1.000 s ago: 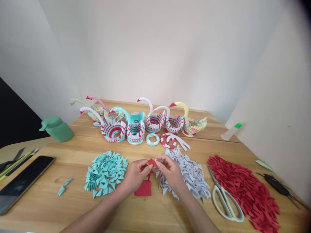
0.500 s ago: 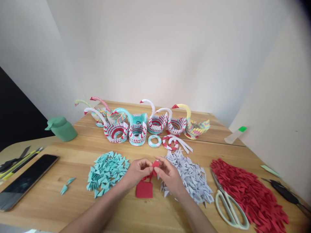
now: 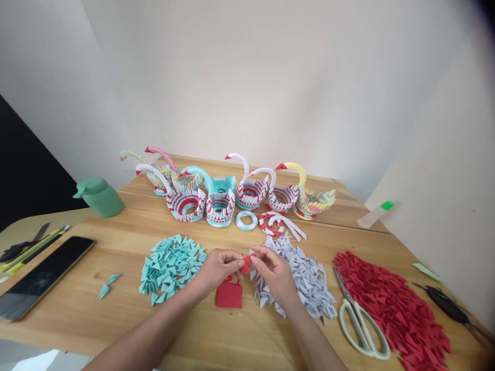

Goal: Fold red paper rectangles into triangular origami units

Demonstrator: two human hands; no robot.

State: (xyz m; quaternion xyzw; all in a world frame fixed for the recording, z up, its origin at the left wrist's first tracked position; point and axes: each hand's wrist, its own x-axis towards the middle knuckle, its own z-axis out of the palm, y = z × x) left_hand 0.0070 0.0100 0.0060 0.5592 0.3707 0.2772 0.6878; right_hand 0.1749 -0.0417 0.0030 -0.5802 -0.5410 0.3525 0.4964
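Note:
Between my fingertips is a small piece of red paper (image 3: 246, 265), pinched from both sides. My left hand (image 3: 221, 268) grips its left part with thumb and forefinger. My right hand (image 3: 274, 270) has the right part between thumb and forefinger. Just below, flat red paper slips (image 3: 229, 296) lie on the wooden table (image 3: 193, 335), with a few red bits partly hidden behind my fingers. A pile of turquoise folded triangles (image 3: 170, 265) spreads left of my left hand. Beside and behind my right hand is a pile of pale lilac-white triangles (image 3: 309, 283).
A red triangle pile (image 3: 402, 309) and scissors (image 3: 361, 324) lie at right, with a black-handled tool (image 3: 444, 303) beyond. Several paper swans (image 3: 185, 203) and a ring (image 3: 246, 220) stand behind. At left are a phone (image 3: 46, 275) and a green jug (image 3: 100, 197).
My fingers have shifted on the red paper, which now looks more stretched out sideways between them. Both hands remain close together over the red slips. The camera view has moved slightly.

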